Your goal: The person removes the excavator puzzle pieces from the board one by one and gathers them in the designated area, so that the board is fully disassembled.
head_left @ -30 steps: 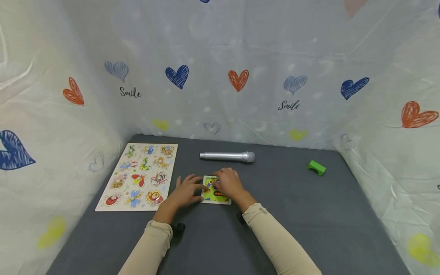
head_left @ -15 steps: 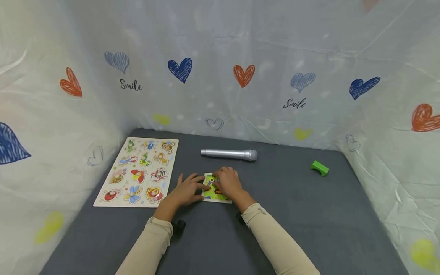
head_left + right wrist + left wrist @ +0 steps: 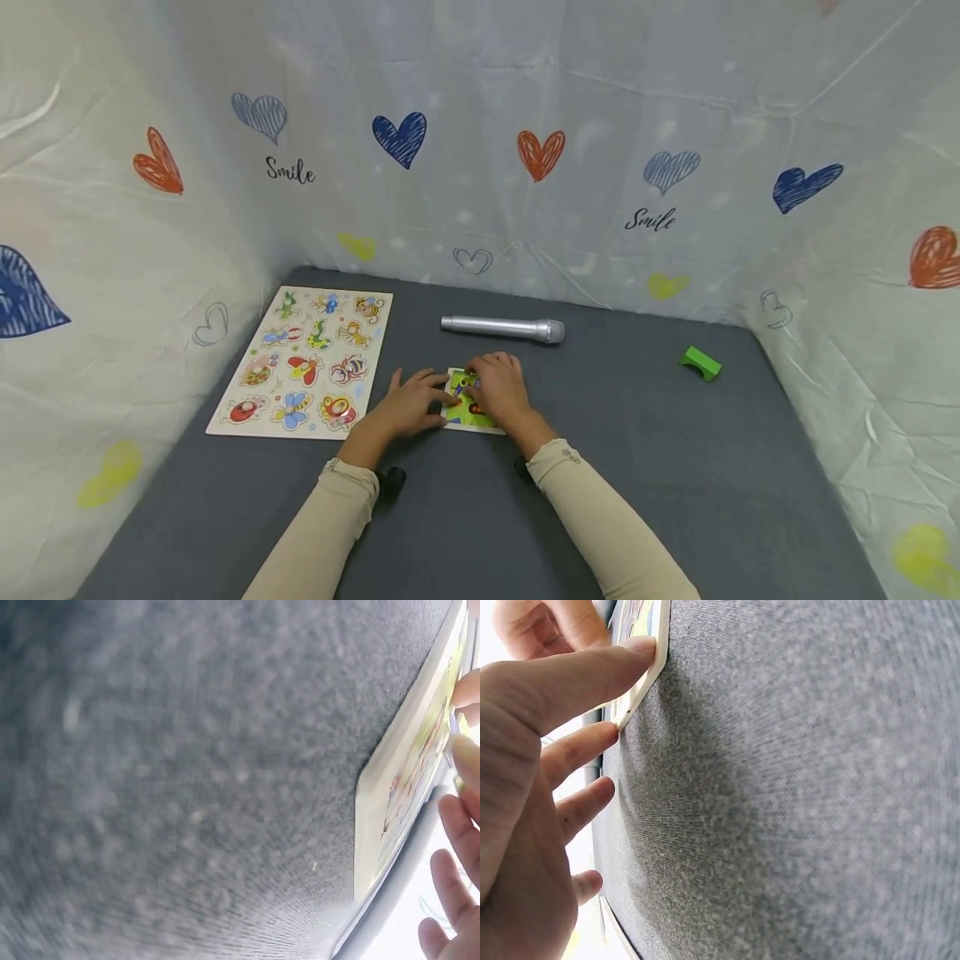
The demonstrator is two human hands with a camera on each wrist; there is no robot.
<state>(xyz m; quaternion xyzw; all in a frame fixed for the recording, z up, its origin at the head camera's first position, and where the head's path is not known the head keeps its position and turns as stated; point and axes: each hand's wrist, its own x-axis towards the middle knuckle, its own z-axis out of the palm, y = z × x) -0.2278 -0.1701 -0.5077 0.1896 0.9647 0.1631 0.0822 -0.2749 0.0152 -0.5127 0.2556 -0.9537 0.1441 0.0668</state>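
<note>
A dark grey counter (image 3: 637, 467) with a finely speckled, fabric-like grain fills the lower part of the head view, narrowing towards its far edge. Wrinkled whitish sheeting (image 3: 600, 92) rises behind it and along both sides, printed with red, blue, yellow and outlined hearts; the word "Smile" appears 2 times on the back stretch. Creases and folds catch the light, most sharply at the right.

Near the middle of the counter lies a small green picture puzzle board (image 3: 456, 421) with a pale border. The left hand (image 3: 408, 407) touches its left side, thumb at the near corner, fingers spread apart. The right hand (image 3: 501, 390) is over its right part, thumb and index finger clamped on a thin puzzle piece (image 3: 452, 735). Both forearms wear beige sleeves (image 3: 322, 517).

To the left is a large pale insect puzzle board (image 3: 307, 434) with 12 pictures in 4 rows of 3. A silver microphone (image 3: 502, 328) lies beyond the hands, its head pointing right. A green arch block (image 3: 702, 363) sits well apart, at the far right.
</note>
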